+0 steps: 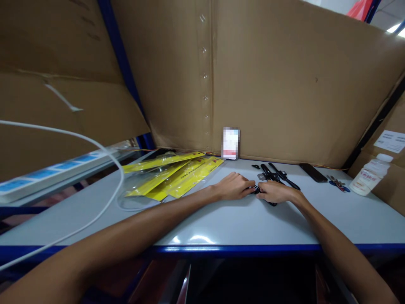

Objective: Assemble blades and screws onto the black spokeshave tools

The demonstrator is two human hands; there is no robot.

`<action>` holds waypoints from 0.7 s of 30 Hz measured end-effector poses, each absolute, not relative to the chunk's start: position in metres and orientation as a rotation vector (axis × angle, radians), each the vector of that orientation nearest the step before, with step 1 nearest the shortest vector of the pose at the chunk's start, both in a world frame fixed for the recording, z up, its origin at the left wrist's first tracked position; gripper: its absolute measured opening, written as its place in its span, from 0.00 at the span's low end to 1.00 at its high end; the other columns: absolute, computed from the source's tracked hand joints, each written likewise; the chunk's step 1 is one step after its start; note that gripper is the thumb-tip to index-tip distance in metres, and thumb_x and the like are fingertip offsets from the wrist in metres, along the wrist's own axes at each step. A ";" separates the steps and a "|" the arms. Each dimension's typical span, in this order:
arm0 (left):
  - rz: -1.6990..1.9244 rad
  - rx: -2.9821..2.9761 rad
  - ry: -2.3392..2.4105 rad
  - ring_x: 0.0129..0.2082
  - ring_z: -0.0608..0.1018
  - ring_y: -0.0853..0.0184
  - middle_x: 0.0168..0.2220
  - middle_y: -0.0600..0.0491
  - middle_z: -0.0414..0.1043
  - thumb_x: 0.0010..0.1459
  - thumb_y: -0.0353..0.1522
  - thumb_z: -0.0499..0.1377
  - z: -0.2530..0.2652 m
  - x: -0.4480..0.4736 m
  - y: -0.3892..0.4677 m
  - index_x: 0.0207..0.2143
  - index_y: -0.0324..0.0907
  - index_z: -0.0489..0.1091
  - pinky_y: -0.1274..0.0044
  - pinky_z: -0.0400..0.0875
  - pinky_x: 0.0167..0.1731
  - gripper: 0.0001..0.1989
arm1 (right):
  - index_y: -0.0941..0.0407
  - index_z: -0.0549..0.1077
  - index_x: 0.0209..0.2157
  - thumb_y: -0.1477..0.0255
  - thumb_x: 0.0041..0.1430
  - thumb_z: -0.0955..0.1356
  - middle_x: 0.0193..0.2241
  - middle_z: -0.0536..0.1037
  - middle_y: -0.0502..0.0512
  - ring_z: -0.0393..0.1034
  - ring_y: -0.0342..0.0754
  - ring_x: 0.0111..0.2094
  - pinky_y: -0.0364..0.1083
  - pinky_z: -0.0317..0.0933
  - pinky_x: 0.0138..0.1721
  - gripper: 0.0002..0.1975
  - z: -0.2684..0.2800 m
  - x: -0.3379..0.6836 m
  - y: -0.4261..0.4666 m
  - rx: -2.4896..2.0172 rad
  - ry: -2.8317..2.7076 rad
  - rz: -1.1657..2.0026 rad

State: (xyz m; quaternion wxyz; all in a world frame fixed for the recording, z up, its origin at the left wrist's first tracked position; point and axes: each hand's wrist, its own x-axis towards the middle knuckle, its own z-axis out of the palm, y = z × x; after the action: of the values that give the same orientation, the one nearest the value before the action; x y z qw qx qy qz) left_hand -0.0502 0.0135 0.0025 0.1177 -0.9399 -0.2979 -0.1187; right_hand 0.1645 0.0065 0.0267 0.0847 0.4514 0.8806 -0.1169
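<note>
Over the grey tabletop, my left hand (236,186) and my right hand (276,192) meet with bent fingers. Between their fingertips is a small glossy black part (256,190), mostly covered, so its kind cannot be made out. Both hands are closed on it. Just behind and under my right hand lie several black pieces (268,171), partly hidden by that hand. A long thin black piece (290,182) extends to the right of them. One tiny black piece (255,166) lies apart, farther back.
Yellow cards with clear plastic packaging (193,177) overlap at left, beside a white cable (118,185) and a power strip (47,173). A lit phone (230,143) leans against the cardboard wall (268,84). At right are a dark phone (313,172), keys (338,183) and a bottle (371,175).
</note>
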 end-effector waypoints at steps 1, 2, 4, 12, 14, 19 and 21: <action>-0.335 -2.740 -0.873 0.23 0.74 0.66 0.28 0.50 0.78 0.71 0.39 0.51 0.003 -0.051 0.013 0.37 0.41 0.73 0.73 0.52 0.24 0.16 | 0.59 0.71 0.36 0.67 0.66 0.63 0.26 0.75 0.56 0.67 0.47 0.25 0.45 0.54 0.28 0.10 0.027 0.165 0.006 1.343 2.632 -0.350; -0.326 -2.735 -0.876 0.23 0.74 0.66 0.28 0.49 0.78 0.71 0.39 0.51 0.003 -0.051 0.013 0.36 0.40 0.73 0.73 0.52 0.24 0.17 | 0.59 0.71 0.36 0.67 0.66 0.63 0.26 0.75 0.56 0.67 0.47 0.25 0.45 0.54 0.27 0.10 0.027 0.165 0.006 1.341 2.637 -0.351; -0.328 -2.741 -0.872 0.22 0.74 0.67 0.27 0.49 0.78 0.71 0.39 0.50 0.002 -0.051 0.012 0.34 0.40 0.73 0.73 0.53 0.24 0.18 | 0.59 0.71 0.37 0.66 0.66 0.63 0.27 0.75 0.55 0.67 0.46 0.24 0.45 0.54 0.27 0.10 0.027 0.165 0.005 1.346 2.637 -0.357; -0.417 -2.854 -0.791 0.24 0.74 0.69 0.29 0.52 0.78 0.69 0.32 0.50 -0.003 -0.047 0.010 0.38 0.42 0.73 0.74 0.58 0.26 0.12 | 0.59 0.72 0.37 0.69 0.65 0.63 0.28 0.76 0.57 0.68 0.47 0.26 0.45 0.56 0.29 0.09 0.030 0.163 0.003 1.349 2.607 -0.346; -0.404 -2.836 -0.825 0.23 0.74 0.68 0.29 0.52 0.78 0.69 0.33 0.50 -0.003 -0.047 0.013 0.38 0.42 0.73 0.74 0.57 0.25 0.12 | 0.59 0.72 0.37 0.69 0.65 0.63 0.28 0.75 0.57 0.68 0.48 0.26 0.46 0.56 0.29 0.10 0.030 0.163 0.003 1.345 2.620 -0.347; -0.419 -2.793 -0.833 0.23 0.73 0.67 0.27 0.51 0.77 0.71 0.36 0.49 -0.003 -0.049 0.019 0.37 0.42 0.72 0.73 0.54 0.25 0.15 | 0.59 0.72 0.35 0.68 0.66 0.62 0.27 0.75 0.57 0.67 0.48 0.25 0.46 0.55 0.29 0.11 0.027 0.164 0.005 1.340 2.642 -0.344; -0.418 -2.774 -0.823 0.22 0.73 0.67 0.27 0.50 0.76 0.72 0.38 0.48 -0.003 -0.049 0.020 0.36 0.42 0.71 0.73 0.54 0.24 0.17 | 0.59 0.71 0.35 0.67 0.66 0.62 0.26 0.74 0.56 0.67 0.47 0.24 0.46 0.55 0.29 0.11 0.025 0.164 0.005 1.333 2.647 -0.344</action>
State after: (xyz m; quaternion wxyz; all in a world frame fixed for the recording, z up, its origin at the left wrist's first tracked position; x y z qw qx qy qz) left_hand -0.0489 0.0197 -0.0035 0.1089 -0.9432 -0.2799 -0.1421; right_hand 0.1644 0.0055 0.0253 0.0789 0.4453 0.8845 -0.1148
